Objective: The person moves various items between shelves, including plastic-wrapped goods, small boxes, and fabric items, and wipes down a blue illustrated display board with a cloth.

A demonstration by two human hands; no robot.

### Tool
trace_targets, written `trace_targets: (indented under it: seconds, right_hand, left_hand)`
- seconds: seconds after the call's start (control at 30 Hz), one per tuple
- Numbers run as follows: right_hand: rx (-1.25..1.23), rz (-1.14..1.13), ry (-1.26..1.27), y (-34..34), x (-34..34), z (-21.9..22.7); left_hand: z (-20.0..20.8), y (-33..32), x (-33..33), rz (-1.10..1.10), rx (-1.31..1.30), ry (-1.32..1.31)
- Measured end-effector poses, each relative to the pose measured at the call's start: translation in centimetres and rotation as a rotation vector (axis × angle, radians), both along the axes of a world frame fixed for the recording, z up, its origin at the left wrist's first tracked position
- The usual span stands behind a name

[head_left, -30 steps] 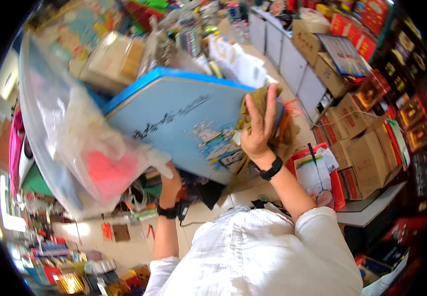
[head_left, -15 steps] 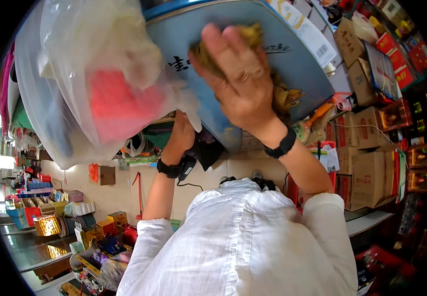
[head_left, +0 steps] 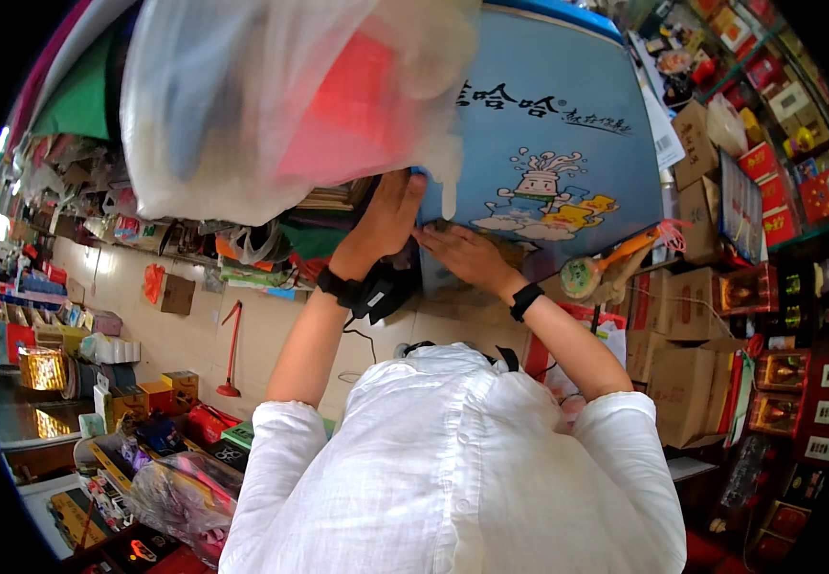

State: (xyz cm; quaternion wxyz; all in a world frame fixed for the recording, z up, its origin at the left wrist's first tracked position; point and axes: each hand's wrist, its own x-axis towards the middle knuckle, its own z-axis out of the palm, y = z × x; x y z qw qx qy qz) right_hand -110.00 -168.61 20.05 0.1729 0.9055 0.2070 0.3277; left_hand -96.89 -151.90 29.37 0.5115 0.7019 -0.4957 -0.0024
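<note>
Swung further round since a moment back, with the right hand [head_left: 467, 256] off the middle of the blue box [head_left: 567, 143] and now down at its lower edge. Closest in: white shirt [head_left: 453, 459] filling the bottom, both forearms reaching up out of it, black bands on both wrists. Left hand [head_left: 386, 215] pressed against the box's near corner, fingers [head_left: 403, 191] spread and flat rather than curled round anything, probably steadying it. Right hand laid flat along the bottom edge, fingers extended, no real grip visible, looks more like propping than pinching. Blue box itself tilted overhead, cartoon figure on its face, held up between the two palms. Just left of it, big translucent plastic bag [head_left: 280, 96] with something red and something blue inside, hanging over the left hand; can't tell what carries it. Beyond: stacked cardboard cartons [head_left: 692, 316] on the right, red gift boxes [head_left: 806, 182] on shelves, tiled floor [head_left: 242, 335] with a red tool [head_left: 231, 354] lying on it.
</note>
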Motion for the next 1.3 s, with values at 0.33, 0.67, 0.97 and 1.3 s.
trace_targets:
  seconds: [0.33,0.67,0.97,1.3]
  right_hand:
    - [0.161,0.057,0.04,-0.3,-1.3,9.4]
    - [0.249,0.253,-0.312,-0.2,1.1,19.1]
    - [0.227,0.298,0.136,0.6,1.3,4.5]
    - [0.293,0.313,0.462,-0.4,1.3,-10.9]
  left_hand:
    - [1.5,0.1,-0.2,-0.042,0.07,0.231]
    - [2.0,1.0,0.4,-0.291,-0.155,0.571]
    - [4.1,1.5,-1.2,-0.131,-0.085,0.372]
    - [3.4,0.5,-0.7,-0.051,0.062,0.3]
